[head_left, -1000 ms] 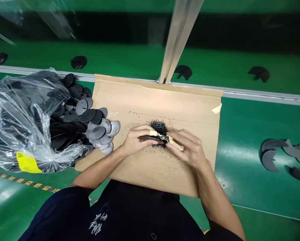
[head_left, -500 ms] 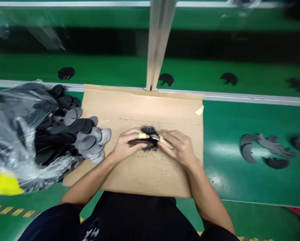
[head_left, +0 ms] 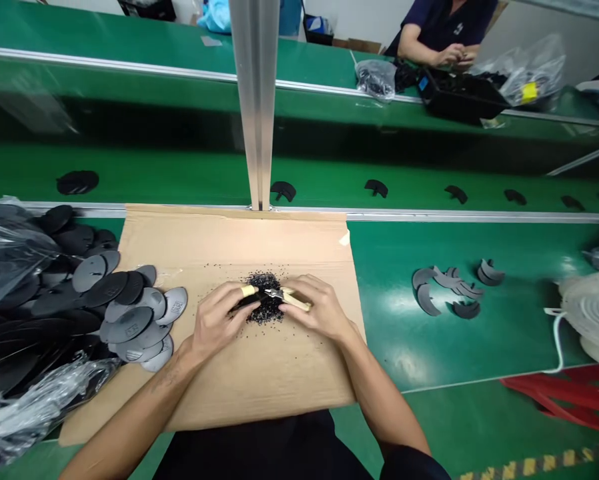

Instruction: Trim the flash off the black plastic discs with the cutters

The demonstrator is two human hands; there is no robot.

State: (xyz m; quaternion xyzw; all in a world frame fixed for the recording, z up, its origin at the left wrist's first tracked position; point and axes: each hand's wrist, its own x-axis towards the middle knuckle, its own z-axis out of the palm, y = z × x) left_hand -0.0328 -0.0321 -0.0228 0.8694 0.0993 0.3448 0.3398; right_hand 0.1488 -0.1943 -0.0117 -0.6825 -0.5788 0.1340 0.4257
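My left hand (head_left: 217, 317) is closed on a black plastic piece (head_left: 245, 302), gripped between thumb and fingers, one of which wears a yellowish wrap. The fingers hide much of the piece, so its full shape does not show. In my right hand (head_left: 324, 308) are small nippers (head_left: 298, 303) with cream handles, their metal jaws pointing left at the piece. Whether the jaws touch it I cannot tell. Beneath both hands, a heap of tiny black clippings (head_left: 265, 315) lies on a cardboard sheet (head_left: 274, 380).
Dark oval discs (head_left: 132, 325) spill from a clear plastic bag (head_left: 17, 247) on the left. Several curved grey pieces (head_left: 427, 300) lie on the green table to the right. Behind the metal post (head_left: 257, 113), black parts (head_left: 376, 188) line a green strip. A co-worker (head_left: 439, 40) sits across.
My view has tipped up and swung right, bringing the co-worker and a white round object into sight. Both hands keep their holds over the clippings; the nippers show more clearly.
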